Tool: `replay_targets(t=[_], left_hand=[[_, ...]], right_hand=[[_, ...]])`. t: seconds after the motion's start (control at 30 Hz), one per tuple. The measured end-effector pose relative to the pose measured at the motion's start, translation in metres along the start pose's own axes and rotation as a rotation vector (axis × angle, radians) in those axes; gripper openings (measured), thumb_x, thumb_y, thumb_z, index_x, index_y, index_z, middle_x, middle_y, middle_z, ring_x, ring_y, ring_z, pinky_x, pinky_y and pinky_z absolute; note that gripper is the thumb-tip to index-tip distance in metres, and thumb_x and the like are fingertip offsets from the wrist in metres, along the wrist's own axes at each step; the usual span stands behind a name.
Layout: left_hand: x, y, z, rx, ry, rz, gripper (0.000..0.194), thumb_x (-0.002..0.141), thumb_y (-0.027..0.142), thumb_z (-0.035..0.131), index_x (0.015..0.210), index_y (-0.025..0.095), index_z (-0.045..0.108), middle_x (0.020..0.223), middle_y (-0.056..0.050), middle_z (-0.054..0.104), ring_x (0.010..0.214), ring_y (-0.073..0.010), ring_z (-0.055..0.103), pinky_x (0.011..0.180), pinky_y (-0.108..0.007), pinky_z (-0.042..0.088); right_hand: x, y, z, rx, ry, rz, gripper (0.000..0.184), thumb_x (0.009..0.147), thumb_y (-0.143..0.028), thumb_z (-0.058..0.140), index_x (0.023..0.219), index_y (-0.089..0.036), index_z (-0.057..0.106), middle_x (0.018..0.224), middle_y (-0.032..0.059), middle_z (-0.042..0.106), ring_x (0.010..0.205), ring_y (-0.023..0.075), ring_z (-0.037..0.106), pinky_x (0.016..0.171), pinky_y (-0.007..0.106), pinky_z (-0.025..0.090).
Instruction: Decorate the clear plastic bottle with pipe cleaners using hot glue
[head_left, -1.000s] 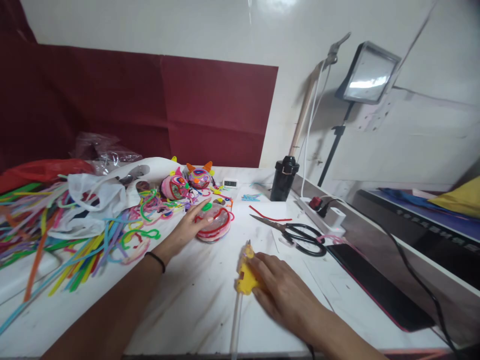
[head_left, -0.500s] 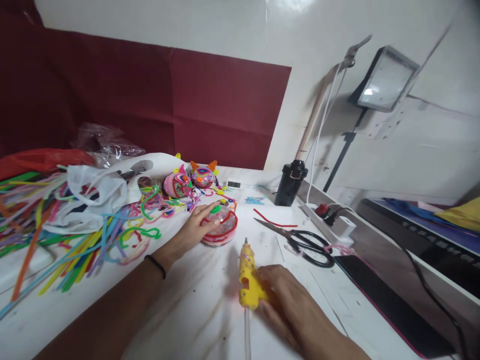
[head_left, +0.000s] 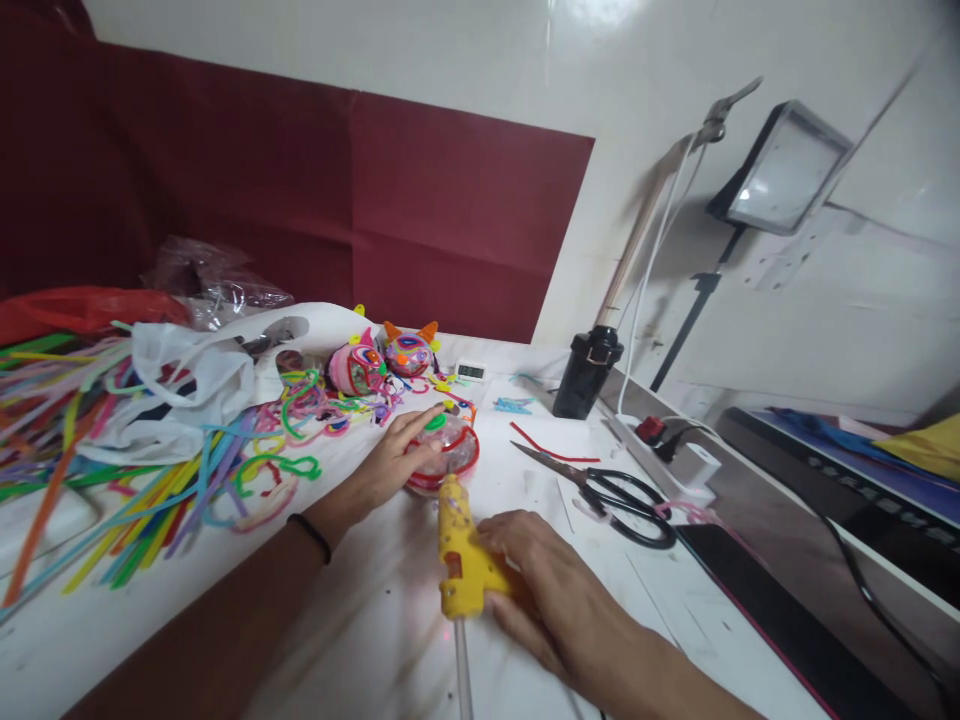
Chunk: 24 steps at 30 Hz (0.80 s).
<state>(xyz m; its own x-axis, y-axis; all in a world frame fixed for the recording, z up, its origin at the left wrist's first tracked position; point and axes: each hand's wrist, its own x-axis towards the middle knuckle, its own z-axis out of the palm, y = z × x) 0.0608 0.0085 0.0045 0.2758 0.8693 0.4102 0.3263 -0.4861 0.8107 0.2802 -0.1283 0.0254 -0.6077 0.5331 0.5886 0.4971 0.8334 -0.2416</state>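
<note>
My left hand (head_left: 391,458) rests its fingers around the left side of a clear round ball ornament (head_left: 455,447) trimmed with red pipe cleaner and a green piece on top. In my right hand (head_left: 544,575) is a yellow hot glue gun (head_left: 459,545), gripped by its handle, with a glue stick (head_left: 463,665) sticking out of its back end. The gun's front end reaches the near side of the ball; its nozzle tip is hidden there, so I cannot tell whether it touches.
Black-handled scissors (head_left: 600,485) and a red pipe cleaner (head_left: 551,443) lie to the right, near a phone (head_left: 780,610). Many coloured pipe cleaners (head_left: 165,500) spread at left. Two decorated balls (head_left: 358,368) sit behind, with a black bottle (head_left: 587,372) and power strip (head_left: 660,460) further right.
My right hand has moved the glue gun left and forward, bringing its front end to the ball. My left hand stays on the ball. The view has shifted slightly.
</note>
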Motion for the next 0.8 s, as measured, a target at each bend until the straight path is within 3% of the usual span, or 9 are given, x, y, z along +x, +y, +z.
replay_targets(t=[0.8], left_hand=[[-0.001, 0.013, -0.001, -0.030, -0.003, -0.047, 0.045, 0.086, 0.032, 0.052, 0.130, 0.027, 0.061, 0.140, -0.005, 0.054, 0.138, -0.0275, 0.041, 0.117, -0.041, 0.030]], right_hand=[[0.008, 0.013, 0.013, -0.028, 0.041, -0.092, 0.023, 0.101, -0.028, 0.042, 0.122, -0.020, 0.040, 0.104, 0.0127, 0.064, 0.093, 0.0245, 0.059, 0.080, 0.041, 0.055]])
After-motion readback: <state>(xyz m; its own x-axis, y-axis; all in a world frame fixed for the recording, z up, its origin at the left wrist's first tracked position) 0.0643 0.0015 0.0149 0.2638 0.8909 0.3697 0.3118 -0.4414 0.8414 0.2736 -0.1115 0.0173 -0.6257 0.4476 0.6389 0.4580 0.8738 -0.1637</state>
